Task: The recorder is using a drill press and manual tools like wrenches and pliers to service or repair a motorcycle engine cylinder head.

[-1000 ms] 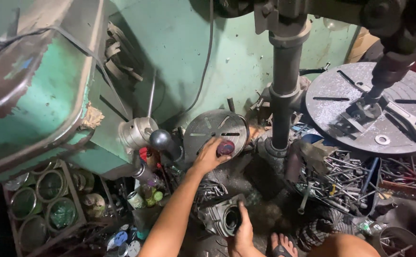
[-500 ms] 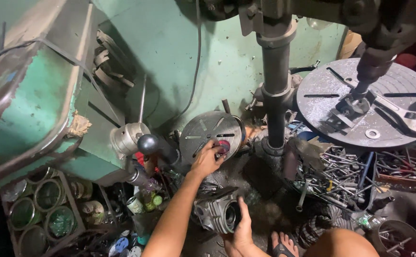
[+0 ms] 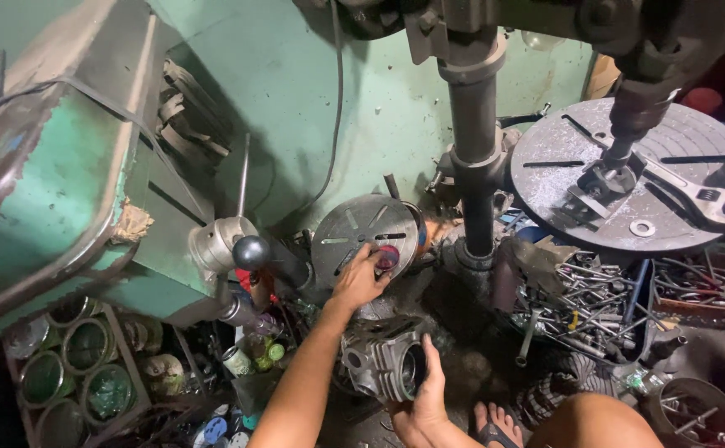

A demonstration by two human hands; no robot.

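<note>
My left hand [image 3: 358,282] reaches forward and grips a small dark red round piece [image 3: 387,258] with its fingertips. The piece is held against the lower edge of a round slotted metal plate [image 3: 361,232] that leans on the green wall. My right hand [image 3: 425,401] is lower and nearer, wrapped around the rim of a grey finned engine cylinder [image 3: 381,358] on the floor, with the thumb at its bore opening.
A drill press column [image 3: 473,158] stands just right of the plate, with its round table [image 3: 628,195] carrying a wrench and clamp. A green machine with a ball-knob lever [image 3: 250,252] is at left. A heap of loose tools [image 3: 595,290] lies at right, jars [image 3: 72,365] at lower left.
Both hands stay where they were, the left on the red piece and the right on the cylinder. Only the view has drifted slightly.
</note>
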